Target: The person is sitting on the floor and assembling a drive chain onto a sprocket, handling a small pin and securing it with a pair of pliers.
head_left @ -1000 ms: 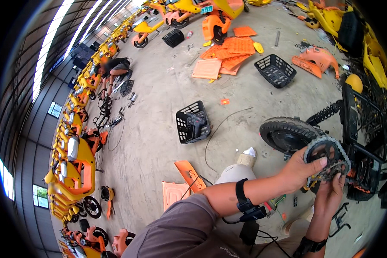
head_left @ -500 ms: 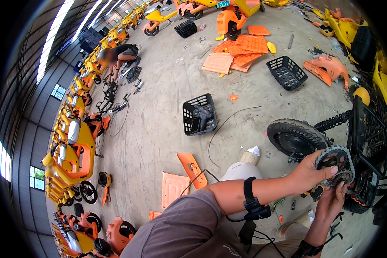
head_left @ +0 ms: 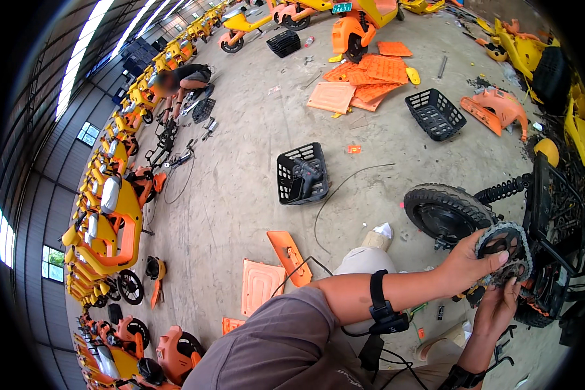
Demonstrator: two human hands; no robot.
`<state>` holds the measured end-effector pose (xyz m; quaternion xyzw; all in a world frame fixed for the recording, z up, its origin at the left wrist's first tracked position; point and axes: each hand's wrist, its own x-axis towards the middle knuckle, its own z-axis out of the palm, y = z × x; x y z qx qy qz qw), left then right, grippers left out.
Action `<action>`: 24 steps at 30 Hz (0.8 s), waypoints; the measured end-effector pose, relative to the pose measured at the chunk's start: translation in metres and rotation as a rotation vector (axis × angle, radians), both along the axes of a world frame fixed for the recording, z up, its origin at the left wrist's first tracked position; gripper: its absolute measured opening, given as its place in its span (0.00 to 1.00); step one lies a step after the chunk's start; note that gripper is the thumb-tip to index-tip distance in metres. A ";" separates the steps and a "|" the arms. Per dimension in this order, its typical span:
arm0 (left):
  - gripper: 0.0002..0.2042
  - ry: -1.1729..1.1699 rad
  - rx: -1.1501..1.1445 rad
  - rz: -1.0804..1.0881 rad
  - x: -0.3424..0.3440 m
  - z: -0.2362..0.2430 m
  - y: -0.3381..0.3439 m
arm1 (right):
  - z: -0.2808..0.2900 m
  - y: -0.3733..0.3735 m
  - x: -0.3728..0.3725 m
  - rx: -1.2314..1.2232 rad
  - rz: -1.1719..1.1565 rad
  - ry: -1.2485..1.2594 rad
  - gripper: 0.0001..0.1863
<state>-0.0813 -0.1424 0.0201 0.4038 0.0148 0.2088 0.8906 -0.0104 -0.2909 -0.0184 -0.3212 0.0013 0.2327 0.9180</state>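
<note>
1. One sprocket with a chain-like rim (head_left: 509,240) was held up at the lower right of the view, just beyond the wheel's near end.
2. Two bare hands were on it: the left grip (head_left: 467,261) was clamped on the sprocket, thumb across its face.
3. The right grip (head_left: 494,309) had its fingertips at the sprocket's lower edge; whether it was clamped there, I could not tell.
4. Behind these stood one black frame (head_left: 541,207), with one coil-spring shock absorber (head_left: 508,187) and one thick-tyred wheel (head_left: 445,211) near it.
5. Two black slotted baskets stood mid-floor: one held a dark power tool (head_left: 309,171); the other was the farther basket (head_left: 429,122).
6. Two orange panels lay nearest the person: one broad panel (head_left: 261,286), one narrow panel (head_left: 289,260).
7. One other person (head_left: 190,77) bent over parts at upper left.
</note>
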 end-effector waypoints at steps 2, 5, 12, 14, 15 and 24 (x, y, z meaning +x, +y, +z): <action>0.19 -0.006 -0.038 -0.012 0.001 -0.001 -0.001 | 0.000 -0.001 0.000 -0.005 -0.008 0.010 0.23; 0.19 -0.004 -0.042 -0.014 0.002 0.002 -0.001 | -0.002 -0.003 0.002 -0.018 -0.012 0.000 0.23; 0.19 0.006 0.045 0.029 0.001 0.000 0.003 | -0.001 0.000 0.000 0.004 0.002 0.016 0.22; 0.19 0.003 0.030 0.016 0.002 0.001 0.003 | -0.002 -0.002 0.000 0.018 0.002 0.013 0.22; 0.19 -0.007 0.013 0.008 0.001 0.002 0.002 | -0.003 -0.003 0.001 0.023 0.007 0.017 0.22; 0.20 -0.014 -0.007 0.002 -0.002 0.004 0.000 | 0.003 -0.001 -0.007 0.025 0.025 0.022 0.22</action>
